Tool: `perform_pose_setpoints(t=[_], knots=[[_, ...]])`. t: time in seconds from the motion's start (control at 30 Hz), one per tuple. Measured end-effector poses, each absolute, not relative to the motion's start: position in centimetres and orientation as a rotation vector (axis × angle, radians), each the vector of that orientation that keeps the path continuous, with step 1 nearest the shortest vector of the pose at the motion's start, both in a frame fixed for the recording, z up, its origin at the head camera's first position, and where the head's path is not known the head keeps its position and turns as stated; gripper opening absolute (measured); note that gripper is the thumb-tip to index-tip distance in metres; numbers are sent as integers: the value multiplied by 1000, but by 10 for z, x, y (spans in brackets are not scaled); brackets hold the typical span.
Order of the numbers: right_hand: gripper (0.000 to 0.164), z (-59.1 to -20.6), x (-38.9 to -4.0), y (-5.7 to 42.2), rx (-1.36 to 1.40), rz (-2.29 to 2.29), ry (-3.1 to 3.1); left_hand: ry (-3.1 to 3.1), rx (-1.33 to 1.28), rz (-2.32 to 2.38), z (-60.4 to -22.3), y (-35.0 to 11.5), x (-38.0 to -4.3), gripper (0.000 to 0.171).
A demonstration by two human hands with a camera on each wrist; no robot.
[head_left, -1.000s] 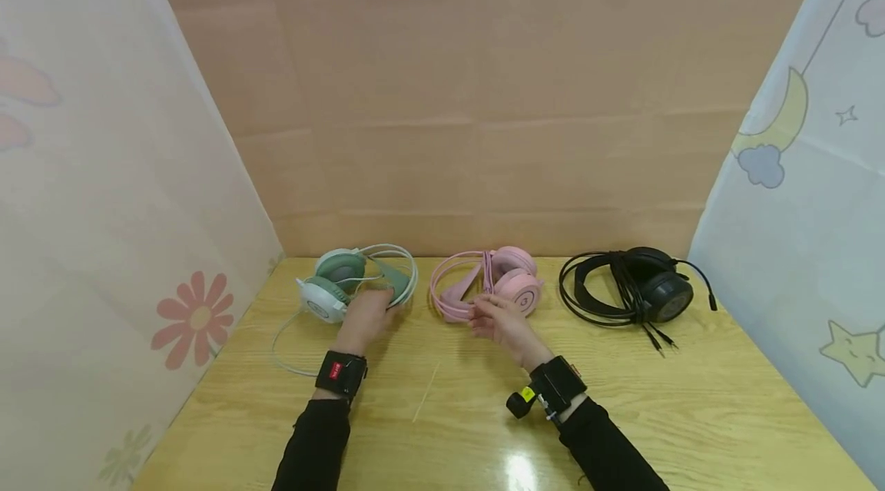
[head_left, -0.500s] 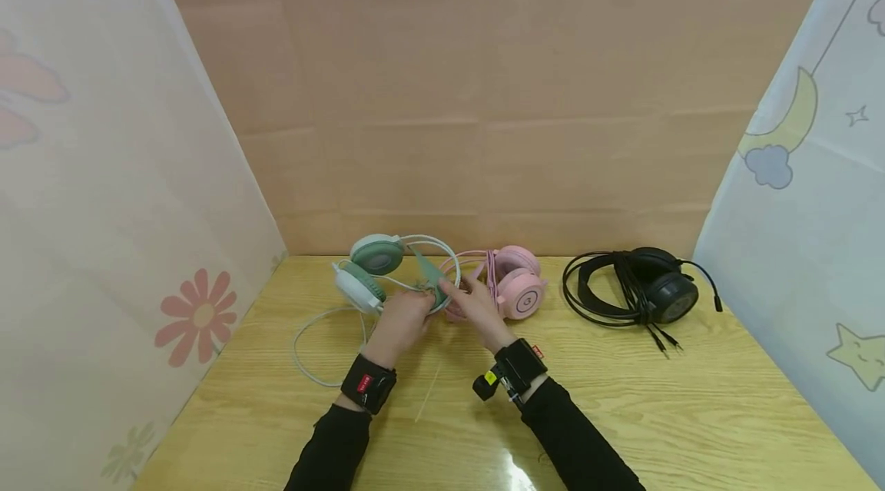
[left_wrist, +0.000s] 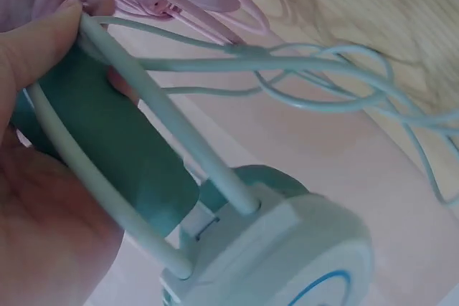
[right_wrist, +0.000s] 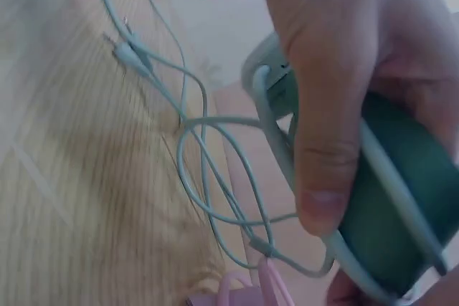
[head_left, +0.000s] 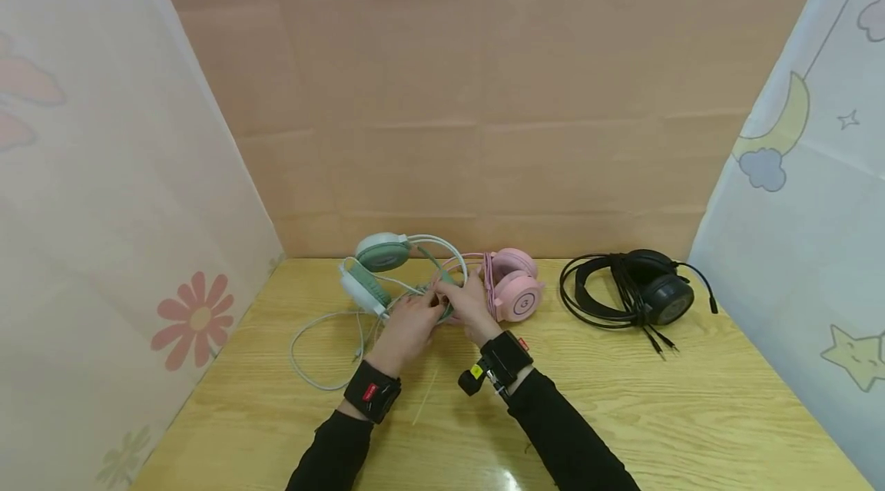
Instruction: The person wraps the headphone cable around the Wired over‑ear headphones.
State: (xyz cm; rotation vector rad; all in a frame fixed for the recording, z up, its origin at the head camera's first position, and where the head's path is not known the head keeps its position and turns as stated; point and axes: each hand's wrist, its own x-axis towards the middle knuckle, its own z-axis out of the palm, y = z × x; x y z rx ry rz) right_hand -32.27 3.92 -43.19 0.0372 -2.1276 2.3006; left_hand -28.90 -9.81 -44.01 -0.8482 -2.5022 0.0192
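White-and-green headphones [head_left: 364, 288] are held tilted left of the table's middle, ear cups to the left. My left hand [head_left: 406, 328] grips the lower part of the headband. My right hand [head_left: 473, 308] holds the band's right end, close against the left hand. In the right wrist view, the right thumb [right_wrist: 328, 170] presses on one white band tube, with the green headband pad [right_wrist: 405, 170] under the hand. The left wrist view shows a thumb over the tubes and an ear cup [left_wrist: 308, 249] below. A loose pale cable [right_wrist: 215, 155] hangs with its plugs [right_wrist: 134, 56].
Pink headphones [head_left: 518, 296] lie just behind and right of my hands, their cable bundled. Black headphones [head_left: 665, 296] with a tied cable lie farther right. A brown backdrop [head_left: 477, 130] stands behind the wooden table [head_left: 691, 414], with patterned sheets at both sides.
The white-and-green headphones have moved right and been raised by my left hand. My right hand has left the pink headphones and taken hold of the white-and-green headband.
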Motion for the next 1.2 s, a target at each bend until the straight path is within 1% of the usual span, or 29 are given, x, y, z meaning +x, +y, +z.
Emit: perform_pose_setpoints(t=[0.07,0.27,0.43,0.47,0.53,0.67,0.7,0.8,0.9,0.97,1.0,1.07,1.13,1.2], knots=[[56,-432,-324,40,20,2278,-2091,-2512,-855,13,-442,-94,-289,26],[59,-430,-324,49,14,2362,-1925,-2490,-882,12,-444,-80,-285,40],[56,-434,-323,65,53,2517,-1675,-2494,-949,-202,-442,-79,-282,56],[55,-435,-323,69,65,2557,-1616,-2484,-970,-240,-442,-79,-282,57],[54,-435,-322,79,92,2612,-1527,-2423,-1026,-320,-439,-79,-283,50],[49,-432,-318,103,131,2666,-1427,-2220,-1067,-462,-428,-80,-284,29],[48,-431,-317,109,148,2671,-1420,-2166,-1047,-513,-426,-81,-284,24],[40,-428,-315,127,203,2678,-1424,-2067,-903,-705,-417,-89,-286,18],[34,-425,-313,142,280,2678,-1432,-2011,-770,-889,-413,-101,-293,18],[29,-425,-311,149,305,2680,-1429,-2014,-738,-978,-411,-110,-297,26],[24,-425,-311,153,309,2694,-1417,-2033,-745,-1004,-412,-114,-298,33],[19,-427,-310,159,300,2744,-1369,-2093,-778,-1049,-413,-121,-299,50],[18,-429,-309,164,294,2784,-1322,-2175,-832,-1086,-415,-126,-298,66],[21,-431,-308,168,312,2837,-1260,-2259,-879,-1104,-417,-127,-298,77]])
